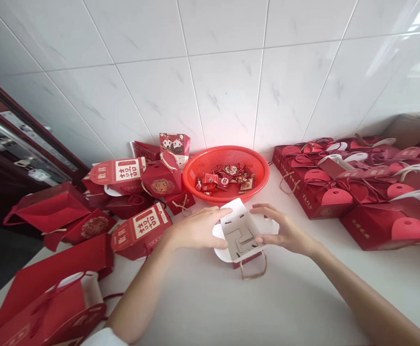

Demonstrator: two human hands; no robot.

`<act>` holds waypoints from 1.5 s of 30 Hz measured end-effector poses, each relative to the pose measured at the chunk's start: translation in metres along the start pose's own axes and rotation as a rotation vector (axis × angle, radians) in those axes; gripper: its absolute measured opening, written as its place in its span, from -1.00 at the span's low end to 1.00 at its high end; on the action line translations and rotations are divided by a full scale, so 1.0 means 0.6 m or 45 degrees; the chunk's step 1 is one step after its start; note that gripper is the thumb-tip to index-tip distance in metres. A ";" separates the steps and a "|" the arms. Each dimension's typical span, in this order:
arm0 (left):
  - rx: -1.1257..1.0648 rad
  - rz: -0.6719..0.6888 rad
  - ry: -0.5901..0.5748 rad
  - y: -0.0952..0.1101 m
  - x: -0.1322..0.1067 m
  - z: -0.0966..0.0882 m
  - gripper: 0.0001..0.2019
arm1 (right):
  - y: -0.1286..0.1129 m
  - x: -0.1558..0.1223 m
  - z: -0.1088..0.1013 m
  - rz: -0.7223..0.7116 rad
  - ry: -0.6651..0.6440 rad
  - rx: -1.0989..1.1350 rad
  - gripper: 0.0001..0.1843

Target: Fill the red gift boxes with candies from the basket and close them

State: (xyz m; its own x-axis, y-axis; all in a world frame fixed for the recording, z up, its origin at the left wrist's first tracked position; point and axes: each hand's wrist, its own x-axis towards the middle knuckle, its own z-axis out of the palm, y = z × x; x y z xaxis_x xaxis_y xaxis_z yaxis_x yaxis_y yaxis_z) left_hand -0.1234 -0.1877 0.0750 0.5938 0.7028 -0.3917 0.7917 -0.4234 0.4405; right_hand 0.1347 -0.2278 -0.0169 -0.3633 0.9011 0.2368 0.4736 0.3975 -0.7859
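An open gift box stands on the white tabletop between my hands, its white inside facing up and its folded bottom panels showing. A twisted cord handle hangs at its near side, by a strip of red outer wall. My left hand grips the left side, with thumb and fingers about the white flap. My right hand holds the right side, thumb at the wall's edge and fingers curved over the far corner. Just behind the box sits a red plastic basket with red-wrapped candies in it.
Rows of closed dark red gift boxes with cords fill the right side. On the left lie several red boxes, some open or tipped. A tiled wall rises behind the table; a dark door with keys is at far left.
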 end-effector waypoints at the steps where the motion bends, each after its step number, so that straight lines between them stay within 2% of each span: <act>1: -0.015 0.001 -0.005 0.002 -0.002 -0.002 -0.30 | 0.002 0.005 -0.003 -0.001 -0.005 0.015 -0.30; 4: -0.019 0.017 0.006 0.007 -0.008 -0.006 -0.54 | 0.003 0.022 -0.013 -0.004 -0.023 0.031 -0.29; 6: -0.010 0.003 0.022 0.009 -0.013 -0.006 -0.61 | 0.004 0.033 -0.019 -0.016 -0.053 0.053 -0.29; 12: -0.067 -0.124 -0.034 0.009 -0.029 -0.001 -0.53 | 0.020 0.057 -0.021 0.006 -0.127 0.141 -0.30; 17: -0.008 -0.215 -0.050 -0.007 -0.025 -0.002 -0.23 | 0.034 0.067 -0.016 0.009 -0.135 0.184 -0.29; 19: -0.035 -0.211 -0.073 -0.016 -0.020 -0.003 -0.17 | 0.037 0.068 -0.014 -0.025 -0.099 0.181 -0.31; 24: -0.094 -0.196 -0.097 -0.032 -0.009 -0.008 -0.24 | 0.037 0.065 -0.010 -0.134 0.072 0.101 -0.35; 30: -0.098 -0.244 -0.145 -0.038 0.001 -0.005 -0.18 | 0.031 0.064 -0.008 -0.168 0.133 0.080 -0.42; 34: -0.044 -0.227 -0.063 -0.032 -0.001 -0.008 -0.22 | 0.035 0.063 -0.007 -0.183 0.148 0.060 -0.52; 40: -0.174 -0.217 -0.016 -0.022 -0.005 -0.014 -0.29 | 0.043 0.066 -0.006 -0.164 0.199 0.037 -0.49; 45: -0.180 -0.128 0.024 -0.029 -0.009 -0.014 -0.41 | 0.010 0.057 -0.021 -0.188 0.261 -0.020 -0.59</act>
State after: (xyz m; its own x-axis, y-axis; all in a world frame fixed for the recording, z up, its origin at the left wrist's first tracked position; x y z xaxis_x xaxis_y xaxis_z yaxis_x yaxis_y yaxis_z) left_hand -0.1418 -0.1795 0.0762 0.5091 0.7488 -0.4245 0.8177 -0.2668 0.5100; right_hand 0.1352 -0.1923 -0.0063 -0.2603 0.8487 0.4604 0.4407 0.5287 -0.7255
